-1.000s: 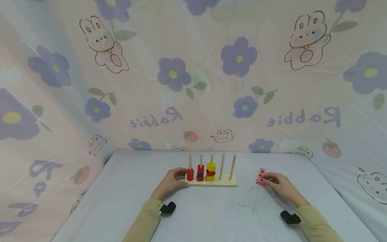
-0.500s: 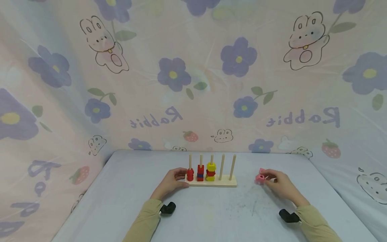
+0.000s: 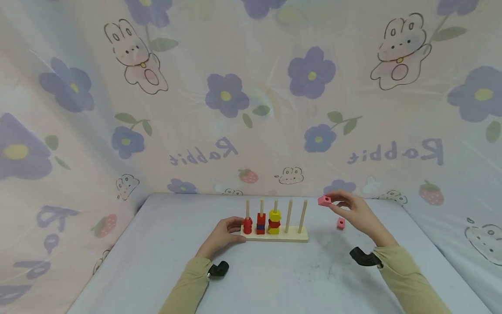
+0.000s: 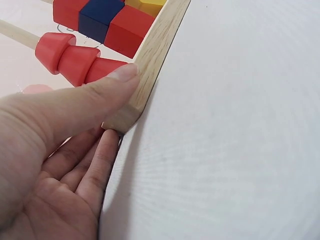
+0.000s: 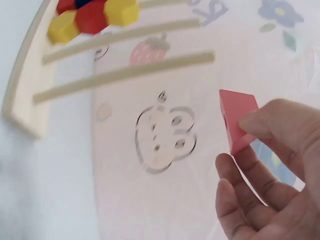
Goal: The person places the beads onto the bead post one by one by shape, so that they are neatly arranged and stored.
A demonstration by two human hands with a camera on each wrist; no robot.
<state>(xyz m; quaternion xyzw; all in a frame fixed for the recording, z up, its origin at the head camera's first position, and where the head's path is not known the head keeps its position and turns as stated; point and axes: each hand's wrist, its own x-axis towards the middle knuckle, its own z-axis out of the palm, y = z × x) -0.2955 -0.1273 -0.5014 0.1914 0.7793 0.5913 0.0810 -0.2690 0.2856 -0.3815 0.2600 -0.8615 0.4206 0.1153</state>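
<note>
My left hand [image 3: 221,236] grips the left end of a wooden peg stand [image 3: 276,237], its thumb on the front edge in the left wrist view. Red tapered beads [image 4: 77,62] sit on the leftmost peg. Red and blue square beads [image 3: 261,223] fill part of the second, while yellow and red beads [image 3: 274,223] are stacked on the third. The two right pegs, including the end peg [image 5: 125,77], are bare wood. Raised off the table, right of the stand, my right hand [image 3: 357,213] pinches a pink block [image 5: 237,117] with a hole between thumb and fingers.
Another pink block [image 3: 340,223] with a hole lies on the white table [image 3: 274,279], below the right hand. A cloth [image 3: 266,131] printed with flowers and rabbits hangs behind the table and along its sides.
My right hand has taken one pink block up off the table and moved it up and leftward, nearer the stand. The other pink block stays behind. The left hand keeps its hold.
</note>
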